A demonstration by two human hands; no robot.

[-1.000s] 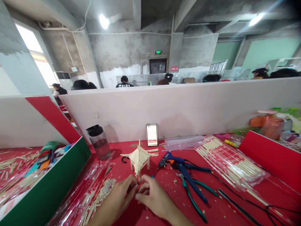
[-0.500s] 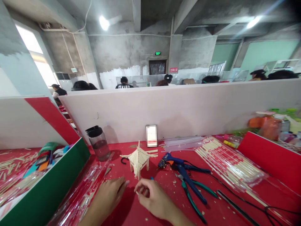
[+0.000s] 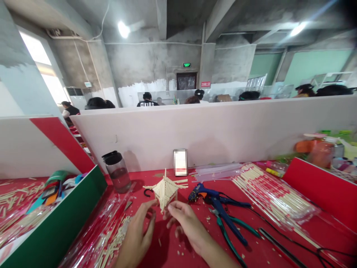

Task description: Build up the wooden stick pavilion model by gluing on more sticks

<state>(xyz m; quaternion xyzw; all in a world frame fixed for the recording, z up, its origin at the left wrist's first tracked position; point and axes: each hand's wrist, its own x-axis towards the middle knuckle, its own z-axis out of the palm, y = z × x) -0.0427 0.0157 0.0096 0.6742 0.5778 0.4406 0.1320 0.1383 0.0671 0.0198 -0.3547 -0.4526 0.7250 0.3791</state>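
A small pavilion model [image 3: 165, 190] of pale wooden sticks, with a pointed roof and upturned corners, stands on the red tabletop. My left hand [image 3: 139, 232] is at its front left, index fingertip by the model's left side and thumb held apart. At the front right corner is my right hand [image 3: 186, 227], with loosely curled, separated fingers close to the roof's edge. Whether the fingertips touch the model I cannot tell. Neither hand visibly holds anything. A short stick piece [image 3: 160, 242] lies between the hands.
Right of the model lie a blue glue gun [image 3: 205, 191] and green-handled pliers [image 3: 227, 234]. Bagged sticks [image 3: 276, 193] are farther right. A bottle [image 3: 117, 173] and a phone [image 3: 180, 162] stand along the white partition [image 3: 237, 130]. A green divider [image 3: 64, 219] borders the left side.
Both hands have moved forward to the model's front corners. My left hand's thumb has spread from its fingers, and my right hand's pinch has loosened. Scraps beside my left hand are uncovered.
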